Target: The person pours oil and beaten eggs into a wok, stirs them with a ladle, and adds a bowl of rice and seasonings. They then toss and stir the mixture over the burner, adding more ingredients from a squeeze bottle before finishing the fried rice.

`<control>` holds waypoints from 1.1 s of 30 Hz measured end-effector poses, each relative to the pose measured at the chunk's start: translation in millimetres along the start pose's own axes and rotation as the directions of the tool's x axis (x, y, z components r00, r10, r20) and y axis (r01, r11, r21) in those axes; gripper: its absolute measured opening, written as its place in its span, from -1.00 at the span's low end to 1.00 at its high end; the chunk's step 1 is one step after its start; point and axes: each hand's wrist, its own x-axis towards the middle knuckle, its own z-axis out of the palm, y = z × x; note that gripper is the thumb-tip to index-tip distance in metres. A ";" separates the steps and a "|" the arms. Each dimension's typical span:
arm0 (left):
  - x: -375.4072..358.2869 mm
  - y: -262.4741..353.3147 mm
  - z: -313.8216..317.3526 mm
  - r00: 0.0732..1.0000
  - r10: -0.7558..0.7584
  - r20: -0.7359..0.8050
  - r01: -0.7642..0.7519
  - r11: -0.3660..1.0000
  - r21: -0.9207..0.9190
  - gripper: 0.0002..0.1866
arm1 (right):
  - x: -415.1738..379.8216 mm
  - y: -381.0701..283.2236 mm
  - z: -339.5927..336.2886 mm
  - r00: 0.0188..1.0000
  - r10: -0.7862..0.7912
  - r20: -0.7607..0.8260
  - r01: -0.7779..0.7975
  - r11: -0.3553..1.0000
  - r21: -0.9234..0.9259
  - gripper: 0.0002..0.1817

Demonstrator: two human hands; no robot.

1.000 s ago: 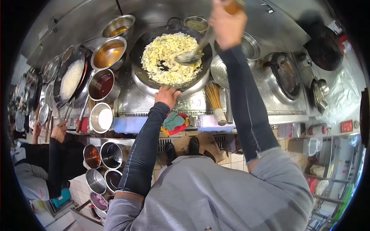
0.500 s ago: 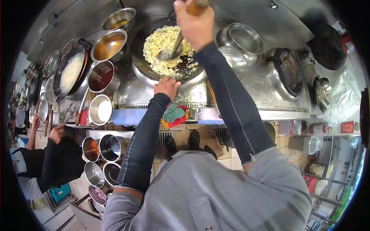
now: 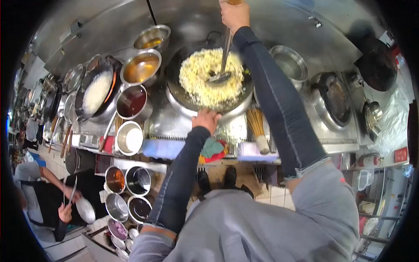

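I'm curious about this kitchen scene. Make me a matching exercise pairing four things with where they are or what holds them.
Things:
1. long metal ladle
2. round black wok of yellow fried rice
3. bundle of bamboo sticks
4. green and red cloth

Places:
A. on the counter edge below the left hand
B. held by the right hand
C. rim gripped by the left hand
D. right of the left hand

Pairs: 1-B, 2-C, 3-D, 4-A

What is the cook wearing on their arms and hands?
Both arms are covered by long, tight, dark blue-grey sleeves that reach the wrists. The right sleeve has a frayed, paler upper edge where it meets a loose grey top, and the left sleeve has a thin pale seam along it. The left hand and right hand are bare: no gloves, rings or watch show.
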 end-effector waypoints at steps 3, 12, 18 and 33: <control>1.5 -2.2 -0.2 0.998 -0.009 0.066 0.009 1.000 -0.008 -0.62 | -7.5 -16.9 14.6 0.973 0.221 0.064 -0.223 0.975 0.019 -0.74; 0.1 -2.2 -0.2 0.995 -0.025 0.093 0.026 1.000 -0.017 -0.59 | 25.3 39.9 -16.9 0.992 -0.111 -0.058 0.105 0.990 -0.095 -0.71; 1.8 -8.2 10.9 1.000 0.005 -0.006 -0.006 0.998 -0.063 -0.62 | 6.8 -49.6 -19.2 0.977 0.113 0.178 -0.094 0.989 -0.114 -0.70; -1.9 -16.8 -8.4 0.995 0.069 -0.072 -0.066 0.997 0.037 -0.66 | -341.6 -90.6 -177.2 0.274 0.705 0.654 -0.846 -0.146 0.512 -0.56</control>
